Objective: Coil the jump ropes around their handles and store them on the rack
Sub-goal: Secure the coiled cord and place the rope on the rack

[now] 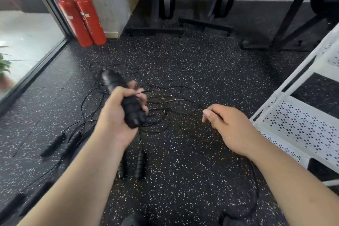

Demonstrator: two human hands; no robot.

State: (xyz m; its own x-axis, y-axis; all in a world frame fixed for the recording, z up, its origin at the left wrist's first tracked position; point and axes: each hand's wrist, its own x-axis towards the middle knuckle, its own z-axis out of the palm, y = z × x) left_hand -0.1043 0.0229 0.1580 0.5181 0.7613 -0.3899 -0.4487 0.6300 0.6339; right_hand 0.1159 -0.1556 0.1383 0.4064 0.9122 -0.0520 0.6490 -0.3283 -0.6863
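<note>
A: What's my left hand point(117, 115) holding?
B: I see it gripping black handles point(128, 104); my right hand point(229, 126) pinches the thin rope point(176, 99). Spare handles point(140, 163) lie mid-floor point(183, 152); the rack point(300, 115) stands at its right edge.

A gym: speckled rubber floor point(192, 64), black exercise machines point(165, 2) along the wall, jump ropes point(165, 101) strewn about.

Between the left hand point(117, 113) and the right hand point(229, 124) the air is open, above a rope point(161, 102) tangle on the floor point(201, 170). The rack point(293, 115) stands just right of the right hand. Loose handles point(141, 163) lie below the left hand. Extinguishers point(82, 16) and machine bases point(156, 29) stand well beyond both.
</note>
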